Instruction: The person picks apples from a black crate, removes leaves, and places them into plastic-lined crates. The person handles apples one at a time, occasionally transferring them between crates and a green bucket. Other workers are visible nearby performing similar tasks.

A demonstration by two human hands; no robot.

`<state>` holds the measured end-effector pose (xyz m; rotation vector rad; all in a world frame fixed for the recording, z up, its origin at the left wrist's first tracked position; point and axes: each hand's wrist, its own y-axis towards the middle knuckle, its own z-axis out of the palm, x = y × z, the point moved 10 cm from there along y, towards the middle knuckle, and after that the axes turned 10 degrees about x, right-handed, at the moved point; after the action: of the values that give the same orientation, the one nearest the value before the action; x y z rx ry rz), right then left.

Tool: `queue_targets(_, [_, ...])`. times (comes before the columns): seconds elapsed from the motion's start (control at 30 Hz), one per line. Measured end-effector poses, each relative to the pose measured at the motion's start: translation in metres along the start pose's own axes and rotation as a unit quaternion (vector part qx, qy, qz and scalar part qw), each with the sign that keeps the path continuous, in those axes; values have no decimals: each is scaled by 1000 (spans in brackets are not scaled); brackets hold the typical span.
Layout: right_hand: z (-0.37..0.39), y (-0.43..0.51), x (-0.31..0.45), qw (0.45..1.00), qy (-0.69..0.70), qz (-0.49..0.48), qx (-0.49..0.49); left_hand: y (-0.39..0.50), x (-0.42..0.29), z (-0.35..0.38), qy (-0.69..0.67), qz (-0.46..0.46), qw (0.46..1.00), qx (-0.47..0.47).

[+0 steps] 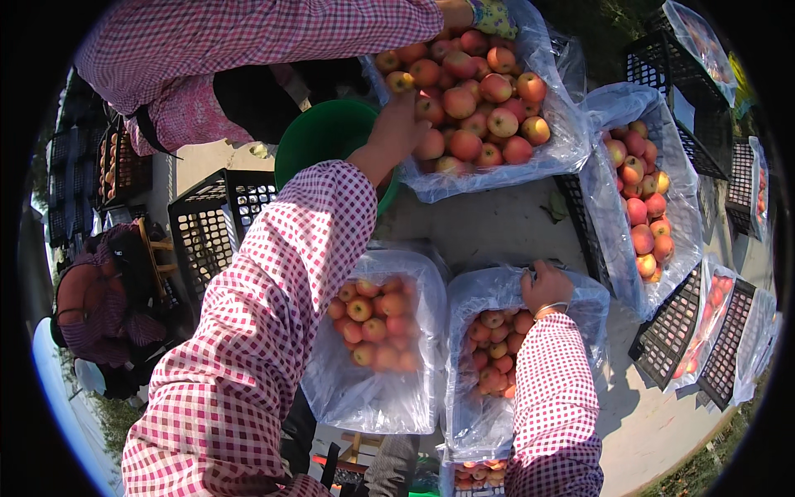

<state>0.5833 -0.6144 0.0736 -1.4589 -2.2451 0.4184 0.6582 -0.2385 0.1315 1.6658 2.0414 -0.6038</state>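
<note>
My left hand (397, 133) reaches over the near left side of a large lined crate (490, 186) full of red-yellow apples (459, 102). Its fingertips are beside a yellowish apple (399, 81); whether they grip one is hidden. Beneath that wrist stands a green bucket (310, 133), its contents mostly out of sight. At the far rim of a smaller crate, my right hand (548, 287) has its fingers bent over the clear plastic liner (487, 289). Apples (490, 354) lie inside this crate. Left of it, another lined crate (372, 410) holds apples (372, 317).
Across from me, a co-worker's gloved hand (494, 17) is at the large crate. A lined apple crate (683, 186) stands at right, with more crates (671, 329) beyond. A black plastic crate (202, 217) sits left of the bucket. Another person (93, 304) is at far left.
</note>
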Motion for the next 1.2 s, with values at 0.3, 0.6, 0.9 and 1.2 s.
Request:
queue_targets(0.3, [1,0,-2,1000,-24,-3,-3,60,53,87,-93,-219,963,129])
queue_targets(0.6, [-4,0,3,1000,-21,-18,-8,3,1,43,-120,-80,983,-111])
queue_targets(0.9, [2,1,-4,999,-25,13,16,-162,-116,127,-873,-167,400,225])
queue_targets(1.2, [0,2,-1,995,-19,61,76,-382,-185,255,-693,-544,404,246])
